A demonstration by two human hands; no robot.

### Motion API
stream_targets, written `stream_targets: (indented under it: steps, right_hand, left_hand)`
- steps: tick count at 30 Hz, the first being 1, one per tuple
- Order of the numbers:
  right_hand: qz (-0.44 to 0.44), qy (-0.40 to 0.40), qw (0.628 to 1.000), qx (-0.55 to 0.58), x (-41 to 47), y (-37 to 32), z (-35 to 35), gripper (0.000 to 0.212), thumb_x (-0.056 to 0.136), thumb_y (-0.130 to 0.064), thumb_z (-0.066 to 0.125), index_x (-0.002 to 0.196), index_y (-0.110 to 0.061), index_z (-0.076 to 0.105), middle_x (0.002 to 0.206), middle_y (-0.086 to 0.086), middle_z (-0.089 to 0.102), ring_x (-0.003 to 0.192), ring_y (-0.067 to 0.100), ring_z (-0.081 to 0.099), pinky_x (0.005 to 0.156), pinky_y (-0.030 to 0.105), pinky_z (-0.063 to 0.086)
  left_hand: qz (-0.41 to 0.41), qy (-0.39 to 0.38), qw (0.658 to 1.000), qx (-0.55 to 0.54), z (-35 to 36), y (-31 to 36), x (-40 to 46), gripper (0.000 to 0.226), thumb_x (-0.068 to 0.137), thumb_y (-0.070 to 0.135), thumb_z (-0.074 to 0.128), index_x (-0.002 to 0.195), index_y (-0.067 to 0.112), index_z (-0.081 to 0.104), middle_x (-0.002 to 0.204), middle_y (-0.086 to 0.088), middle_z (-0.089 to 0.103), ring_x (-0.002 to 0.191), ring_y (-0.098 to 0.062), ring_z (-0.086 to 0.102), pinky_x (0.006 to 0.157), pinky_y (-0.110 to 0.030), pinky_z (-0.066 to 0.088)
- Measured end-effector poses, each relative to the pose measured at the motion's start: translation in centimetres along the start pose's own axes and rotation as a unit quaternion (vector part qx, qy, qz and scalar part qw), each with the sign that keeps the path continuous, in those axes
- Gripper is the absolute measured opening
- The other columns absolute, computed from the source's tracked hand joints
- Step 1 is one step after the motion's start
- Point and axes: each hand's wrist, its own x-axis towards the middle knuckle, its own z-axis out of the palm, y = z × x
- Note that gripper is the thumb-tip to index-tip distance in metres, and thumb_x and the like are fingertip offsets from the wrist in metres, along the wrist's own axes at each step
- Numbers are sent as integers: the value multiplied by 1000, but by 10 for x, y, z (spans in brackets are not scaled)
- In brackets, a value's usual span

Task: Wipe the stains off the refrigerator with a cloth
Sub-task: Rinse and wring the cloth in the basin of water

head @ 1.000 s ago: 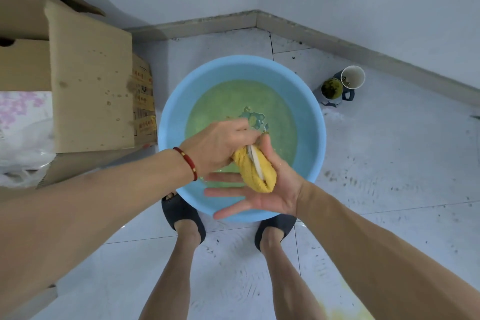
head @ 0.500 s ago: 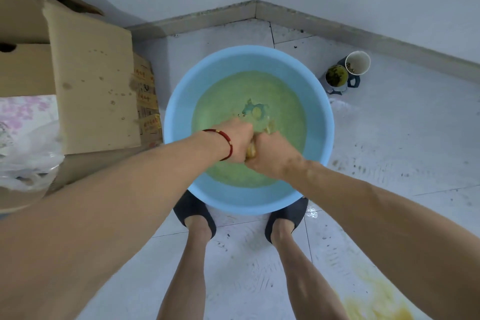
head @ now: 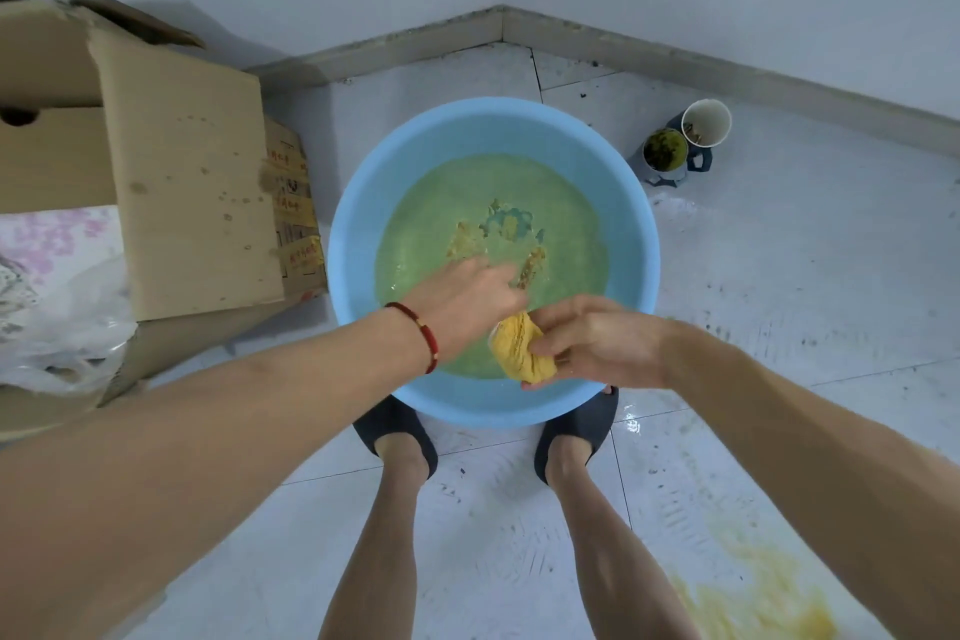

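A wet yellow cloth (head: 521,351) is bunched up over the near side of a blue plastic basin (head: 363,234) that holds greenish water. My right hand (head: 597,346) grips the bunched end from the right. My left hand (head: 465,299), with a red cord at the wrist, closes on the cloth's other end just above it, fingers over the water. A strip of the cloth shows past the left fingers at the water's surface. No refrigerator is in view.
An open cardboard box (head: 182,182) stands at the left, with a plastic bag (head: 62,322) beside it. Two dirty cups (head: 685,140) sit on the tiled floor at the back right. My feet in dark slippers (head: 576,424) are below the basin. A yellow stain (head: 769,608) marks the floor.
Both hands had clamped together over the cloth above the water. Now they have drawn apart, and the yellow cloth shows again between them.
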Motion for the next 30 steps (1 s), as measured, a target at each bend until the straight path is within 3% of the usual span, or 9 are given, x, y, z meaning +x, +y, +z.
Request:
stream_targets:
  steps: [3, 5, 7, 10, 14, 17, 19, 24, 30]
  right_hand:
    - [9, -103, 994, 18, -2, -2, 0, 45, 84, -31, 83, 116, -4, 67, 103, 5, 71, 98, 18, 66, 91, 29, 54]
    - [23, -131, 991, 7, 3, -4, 15, 52, 73, -31, 91, 110, -9, 61, 91, -2, 61, 86, 12, 57, 81, 26, 53]
    - [10, -117, 992, 49, 9, -3, 33, 34, 75, -19, 80, 100, -13, 58, 87, -3, 56, 88, 13, 56, 88, 35, 58]
    - [-14, -87, 985, 146, 15, -8, 50, 28, 90, 7, 55, 116, -3, 59, 106, 10, 67, 112, 24, 68, 93, 52, 59]
    - [25, 36, 994, -99, 21, -24, 54, 7, 94, 3, 66, 92, -3, 63, 81, 10, 74, 61, 14, 67, 56, 25, 56]
    - [25, 177, 920, -349, 34, -28, 59, 13, 87, -8, 68, 78, -10, 60, 63, 3, 60, 55, 20, 57, 48, 23, 42]
    - [-1, 231, 834, -501, 37, -31, 60, 4, 89, -14, 63, 92, -12, 61, 73, 0, 57, 70, 27, 61, 59, 27, 42]
    - [-81, 228, 648, -723, 31, -27, 45, 39, 95, -13, 51, 133, -9, 43, 88, 8, 60, 90, 37, 68, 67, 37, 36]
    - [-149, 214, 559, -787, 19, -38, 45, 35, 94, -12, 48, 129, -12, 40, 86, 8, 71, 75, 38, 70, 55, 35, 33]
  left_hand:
    - [99, 134, 985, -35, 2, -11, -11, 28, 84, -8, 45, 88, 9, 68, 82, -12, 56, 69, -30, 54, 51, -39, 49]
    - [135, 174, 974, -53, -6, -13, -15, 34, 86, -5, 36, 87, 6, 69, 82, -14, 58, 68, -30, 54, 51, -39, 48]
    - [146, 188, 970, -50, -15, -15, -16, 31, 87, -5, 39, 86, 4, 69, 81, -14, 57, 66, -29, 53, 50, -39, 48]
    - [131, 163, 978, -19, -19, -23, -20, 30, 83, -4, 35, 82, 4, 64, 72, -11, 53, 57, -28, 52, 41, -35, 45]
    - [74, 13, 995, 70, -30, -19, -20, 18, 75, -6, 61, 83, 10, 61, 68, -4, 59, 54, -26, 53, 44, -28, 31]
    - [-59, -99, 990, 77, -31, -3, -17, 5, 80, 14, 61, 82, 18, 60, 71, 1, 58, 68, -26, 53, 57, -30, 34]
    - [-145, -90, 985, 0, -23, 4, -14, 19, 76, 14, 62, 65, 17, 46, 60, 2, 43, 62, -26, 48, 58, -30, 38]
    - [-273, -76, 916, -283, -7, 17, -14, 27, 73, 3, 62, 55, 16, 46, 52, -2, 47, 49, -18, 45, 44, -24, 32]
    - [-361, -63, 815, -448, -20, 25, -22, 21, 62, -14, 64, 63, 4, 54, 51, 2, 37, 45, -15, 35, 35, -15, 23]
